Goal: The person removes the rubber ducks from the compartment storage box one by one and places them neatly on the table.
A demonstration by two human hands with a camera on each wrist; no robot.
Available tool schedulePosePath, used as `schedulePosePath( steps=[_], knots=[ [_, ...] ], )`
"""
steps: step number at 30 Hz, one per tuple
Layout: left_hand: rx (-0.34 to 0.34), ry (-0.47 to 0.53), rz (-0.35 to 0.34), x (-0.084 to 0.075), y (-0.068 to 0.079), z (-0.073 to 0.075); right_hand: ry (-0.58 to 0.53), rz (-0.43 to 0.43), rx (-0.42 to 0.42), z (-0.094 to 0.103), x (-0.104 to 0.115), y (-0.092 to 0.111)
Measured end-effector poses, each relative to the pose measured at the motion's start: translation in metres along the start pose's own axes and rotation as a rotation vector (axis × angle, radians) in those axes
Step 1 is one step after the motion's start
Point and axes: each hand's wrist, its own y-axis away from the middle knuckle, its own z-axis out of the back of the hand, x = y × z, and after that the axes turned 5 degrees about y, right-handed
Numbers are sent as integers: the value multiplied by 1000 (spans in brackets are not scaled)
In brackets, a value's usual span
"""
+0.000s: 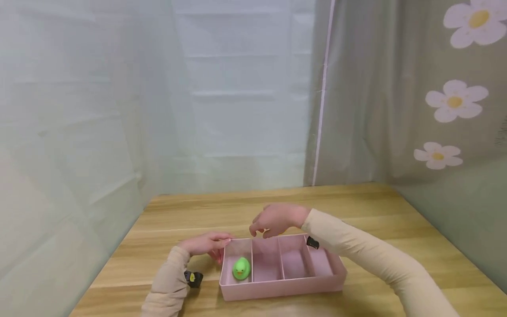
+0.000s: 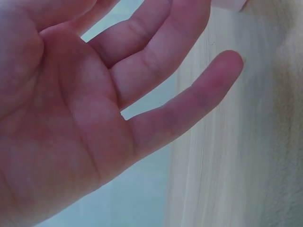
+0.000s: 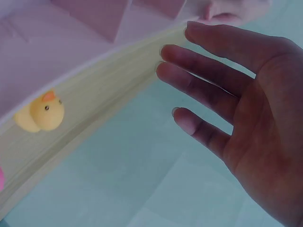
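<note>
A pink box [image 1: 283,288] with several compartments sits on the table. Its leftmost compartment holds a green toy duck [image 1: 241,269]. At the back left corner of the box, my left hand [image 1: 207,244] touches the rim with its fingertips; in the left wrist view its fingers [image 2: 156,61] are relaxed and slightly bent. My right hand [image 1: 277,219] hovers over the back edge of the box, near the second compartment from the left. Nothing lies between its spread, loosely bent fingers [image 3: 203,85]. The right wrist view shows a yellow toy duck [image 3: 47,113] beside the box.
The wooden table [image 1: 178,215] extends behind and to both sides of the box. A bright pink thing [image 3: 1,178], mostly cut off, shows at the left edge of the right wrist view. Pale sheets [image 1: 237,110] and a flowered grey curtain [image 1: 348,97] surround the table.
</note>
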Motion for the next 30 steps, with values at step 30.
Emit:
schedulePosePath(
  steps=[30],
  knots=[
    [19, 14, -15, -6, 0, 0, 115, 196, 87, 10, 52, -40]
  ],
)
